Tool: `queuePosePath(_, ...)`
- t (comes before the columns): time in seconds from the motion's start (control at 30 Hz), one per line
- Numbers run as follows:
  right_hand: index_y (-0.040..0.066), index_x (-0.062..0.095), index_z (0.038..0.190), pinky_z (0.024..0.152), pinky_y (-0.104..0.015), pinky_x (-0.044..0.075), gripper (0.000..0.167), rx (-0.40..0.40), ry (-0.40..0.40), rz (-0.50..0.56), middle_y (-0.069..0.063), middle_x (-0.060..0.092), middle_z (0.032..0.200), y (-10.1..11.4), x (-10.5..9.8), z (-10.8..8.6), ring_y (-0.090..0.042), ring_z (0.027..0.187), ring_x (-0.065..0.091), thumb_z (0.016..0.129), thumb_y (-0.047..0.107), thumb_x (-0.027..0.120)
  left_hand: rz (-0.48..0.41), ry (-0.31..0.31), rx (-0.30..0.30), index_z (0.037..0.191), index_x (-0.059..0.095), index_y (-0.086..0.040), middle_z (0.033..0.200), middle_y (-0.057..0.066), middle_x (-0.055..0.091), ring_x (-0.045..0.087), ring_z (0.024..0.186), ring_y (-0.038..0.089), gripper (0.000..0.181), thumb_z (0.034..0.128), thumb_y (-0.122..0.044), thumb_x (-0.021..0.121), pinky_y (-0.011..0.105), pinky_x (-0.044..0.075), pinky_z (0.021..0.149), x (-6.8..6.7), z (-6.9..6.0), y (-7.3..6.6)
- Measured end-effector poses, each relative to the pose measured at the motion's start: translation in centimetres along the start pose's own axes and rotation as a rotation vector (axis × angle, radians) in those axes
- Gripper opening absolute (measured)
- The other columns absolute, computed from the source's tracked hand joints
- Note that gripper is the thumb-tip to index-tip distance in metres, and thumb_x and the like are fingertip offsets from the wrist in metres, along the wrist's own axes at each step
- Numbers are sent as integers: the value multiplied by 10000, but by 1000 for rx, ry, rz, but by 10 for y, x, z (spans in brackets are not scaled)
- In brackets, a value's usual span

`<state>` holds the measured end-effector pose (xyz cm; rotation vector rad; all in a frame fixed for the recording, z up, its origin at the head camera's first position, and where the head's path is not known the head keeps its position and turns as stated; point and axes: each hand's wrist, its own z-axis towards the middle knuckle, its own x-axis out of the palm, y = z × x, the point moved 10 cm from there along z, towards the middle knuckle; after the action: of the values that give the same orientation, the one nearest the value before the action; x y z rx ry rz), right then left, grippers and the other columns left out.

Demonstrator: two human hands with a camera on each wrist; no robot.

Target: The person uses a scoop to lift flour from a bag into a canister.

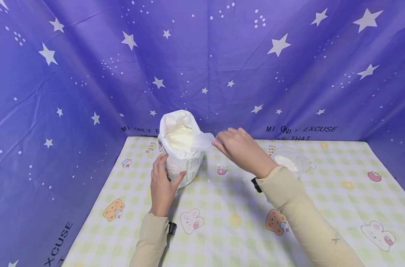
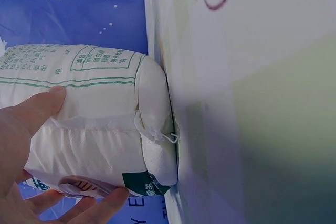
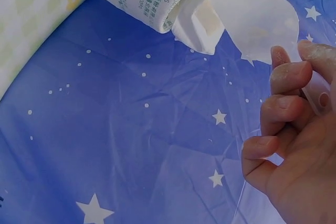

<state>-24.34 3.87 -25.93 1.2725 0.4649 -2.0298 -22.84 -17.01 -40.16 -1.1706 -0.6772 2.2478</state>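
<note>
An open white bag [image 1: 192, 168] of pale flour-like powder [image 1: 179, 137] stands upright at the back left of the table, green print on its side. My left hand [image 1: 163, 181] grips it low down, thumb on the near side and fingers round the left; the left wrist view shows the thumb and fingers spread on the bag [image 2: 94, 103]. My right hand [image 1: 240, 150] pinches the handle of a translucent plastic scoop [image 1: 203, 141], whose head is at the bag's right rim. In the right wrist view the scoop [image 3: 257, 11] looks whitish, and powder dusts my fingertips [image 3: 320, 53].
A clear plastic bowl [image 1: 290, 161] with white powder stands at the right, partly behind my right forearm. Specks of powder lie on the checked tablecloth [image 1: 229, 200]. Purple star-printed cloth [image 1: 202, 66] hangs behind and at both sides.
</note>
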Motion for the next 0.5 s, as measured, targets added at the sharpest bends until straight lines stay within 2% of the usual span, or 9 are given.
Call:
queuePosePath(0.23,117,607,862,672,-327,353,292,-4,39,-40,8,576,755,3,3,11,-205,734,505,1054,287,469,2,5,-5,1446,420,-80,1484,159,413,447,1320,380,843,769,-325,860,566,433,1042,1,0,1)
queuePosePath(0.5,128,546,768,661,-334,344,317,-48,52,-115,3,542,690,12,4,22,-214,700,503,1042,282,501,2,13,-1,1446,418,-81,1481,166,413,440,1329,379,836,778,-334,853,555,420,1063,1,1,0)
